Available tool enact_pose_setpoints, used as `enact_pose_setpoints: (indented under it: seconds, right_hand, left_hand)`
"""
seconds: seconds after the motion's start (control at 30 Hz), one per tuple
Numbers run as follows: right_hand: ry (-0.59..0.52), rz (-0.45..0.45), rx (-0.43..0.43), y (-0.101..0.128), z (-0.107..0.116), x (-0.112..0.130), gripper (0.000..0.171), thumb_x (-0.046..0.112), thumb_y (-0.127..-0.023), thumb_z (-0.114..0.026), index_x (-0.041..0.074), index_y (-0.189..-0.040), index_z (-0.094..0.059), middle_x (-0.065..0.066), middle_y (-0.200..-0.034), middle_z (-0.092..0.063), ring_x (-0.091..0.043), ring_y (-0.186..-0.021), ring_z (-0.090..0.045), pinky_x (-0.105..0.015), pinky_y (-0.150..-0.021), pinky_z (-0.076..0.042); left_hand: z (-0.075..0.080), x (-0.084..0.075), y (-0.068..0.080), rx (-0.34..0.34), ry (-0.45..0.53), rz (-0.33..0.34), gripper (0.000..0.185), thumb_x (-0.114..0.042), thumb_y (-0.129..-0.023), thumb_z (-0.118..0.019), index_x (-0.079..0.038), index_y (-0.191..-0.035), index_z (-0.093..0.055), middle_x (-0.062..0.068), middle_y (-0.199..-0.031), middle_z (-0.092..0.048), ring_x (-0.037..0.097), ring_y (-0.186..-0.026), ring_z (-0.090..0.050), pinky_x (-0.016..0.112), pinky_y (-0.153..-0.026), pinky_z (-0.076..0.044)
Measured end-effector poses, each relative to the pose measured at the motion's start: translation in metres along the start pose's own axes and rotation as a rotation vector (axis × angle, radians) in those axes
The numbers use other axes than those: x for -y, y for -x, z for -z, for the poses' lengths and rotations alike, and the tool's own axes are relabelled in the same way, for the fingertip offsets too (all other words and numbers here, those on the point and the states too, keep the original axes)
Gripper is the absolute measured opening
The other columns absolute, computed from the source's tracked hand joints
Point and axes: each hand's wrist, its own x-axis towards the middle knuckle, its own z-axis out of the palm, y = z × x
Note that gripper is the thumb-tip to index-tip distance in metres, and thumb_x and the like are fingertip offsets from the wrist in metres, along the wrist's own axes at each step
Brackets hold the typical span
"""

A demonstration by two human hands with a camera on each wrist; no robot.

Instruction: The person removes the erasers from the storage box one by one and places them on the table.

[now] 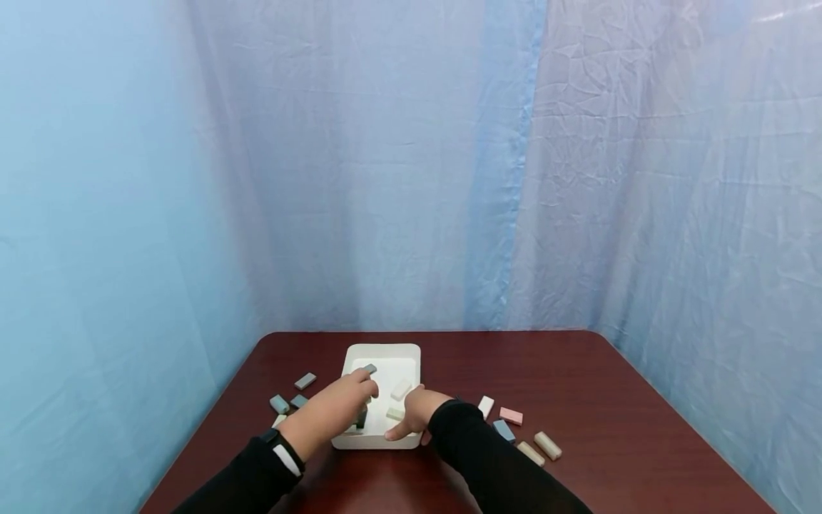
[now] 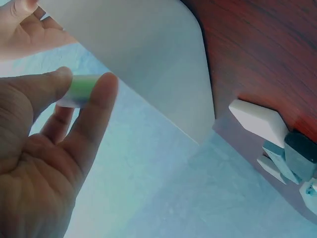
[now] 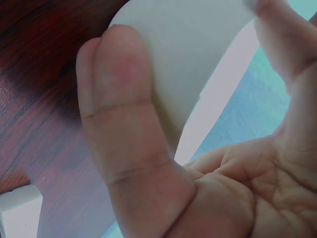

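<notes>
A left hand (image 1: 337, 410) pinches a green block (image 2: 81, 90) over a white tray (image 1: 384, 355) as the right hand (image 1: 419, 410) grips its edge on a dark-red surface (image 1: 616, 435).

Blue curtains (image 1: 411, 171) around reddish-brown table (image 1: 616, 407)

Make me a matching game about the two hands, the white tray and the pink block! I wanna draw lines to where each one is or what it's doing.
Things:
1. left hand
2. right hand
3. white tray
4. pink block

Places and states:
A. lying on the table, to the right of the tray
B. has several small blocks inside
C. pinching a green block
D. touching the tray at its near right corner

Right pairs: 1-C, 2-D, 3-B, 4-A
</notes>
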Motion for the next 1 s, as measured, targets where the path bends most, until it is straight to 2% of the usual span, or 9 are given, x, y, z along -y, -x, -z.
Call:
enact_pose_setpoints:
  seconds: [0.1,0.2,0.3,0.47,0.6,0.77,1.0]
  right_hand:
    - [0.009,-0.006,-0.013,0.000,-0.001,0.001,0.112,0.064,-0.088,-0.079,-0.007,-0.162,-0.034,-0.025,-0.167,-0.041,-0.016,-0.048,-0.057,-0.034,-0.069,-0.055]
    - [0.027,-0.012,-0.024,0.000,-0.001,0.001,0.114,0.065,-0.088,-0.078,-0.008,-0.162,-0.031,-0.025,-0.162,-0.047,-0.015,-0.048,-0.058,-0.034,-0.071,-0.056]
    - [0.027,-0.012,-0.023,0.000,-0.001,0.002,0.115,0.065,-0.089,-0.078,-0.008,-0.163,-0.029,-0.025,-0.161,-0.048,-0.015,-0.048,-0.058,-0.035,-0.074,-0.056]
    - [0.001,-0.005,-0.008,0.002,-0.001,0.001,0.113,0.063,-0.089,-0.078,-0.006,-0.164,-0.029,-0.024,-0.167,-0.041,-0.016,-0.047,-0.056,-0.035,-0.072,-0.055]
    - [-0.008,-0.003,-0.008,0.002,-0.003,0.000,0.113,0.063,-0.089,-0.079,-0.006,-0.164,-0.029,-0.024,-0.165,-0.043,-0.016,-0.047,-0.057,-0.034,-0.071,-0.054]
    - [-0.012,-0.003,-0.016,0.003,-0.004,0.000,0.113,0.062,-0.089,-0.080,-0.007,-0.163,-0.031,-0.024,-0.164,-0.044,-0.016,-0.047,-0.057,-0.034,-0.070,-0.054]
    - [0.003,0.014,-0.016,0.006,-0.001,0.001,0.109,0.061,-0.090,-0.079,-0.007,-0.162,-0.033,-0.024,-0.167,-0.041,-0.016,-0.048,-0.057,-0.037,-0.077,-0.057]
  left_hand:
    - [0.001,0.005,0.002,-0.083,-0.012,0.041,0.017,-0.005,-0.097,-0.076,-0.013,-0.111,-0.070,0.003,-0.107,-0.063,0.013,-0.092,-0.066,0.026,-0.078,-0.057]
    - [0.003,0.012,0.004,-0.128,0.020,0.150,0.014,-0.006,-0.097,-0.077,-0.013,-0.107,-0.071,0.003,-0.105,-0.065,0.015,-0.093,-0.065,0.032,-0.079,-0.058]
    - [0.005,0.021,0.007,-0.142,0.034,0.269,0.016,-0.007,-0.096,-0.078,-0.015,-0.109,-0.074,0.002,-0.105,-0.067,0.014,-0.093,-0.065,0.035,-0.080,-0.058]
    - [0.004,0.042,0.018,-0.162,0.045,0.379,0.020,-0.010,-0.092,-0.083,-0.016,-0.106,-0.071,0.000,-0.097,-0.065,0.014,-0.087,-0.062,0.035,-0.076,-0.055]
    - [0.003,0.063,0.027,-0.164,0.061,0.414,0.022,-0.006,-0.093,-0.081,-0.012,-0.104,-0.063,0.002,-0.094,-0.063,0.015,-0.083,-0.059,0.035,-0.073,-0.051]
    - [0.001,0.091,0.030,-0.129,0.050,0.448,0.017,0.002,-0.096,-0.071,-0.007,-0.109,-0.067,0.008,-0.097,-0.065,0.019,-0.083,-0.060,0.036,-0.072,-0.050]
    - [0.004,0.118,0.024,-0.076,0.044,0.469,0.026,0.006,-0.100,-0.061,-0.006,-0.119,-0.074,0.015,-0.113,-0.073,0.030,-0.101,-0.070,0.044,-0.083,-0.058]
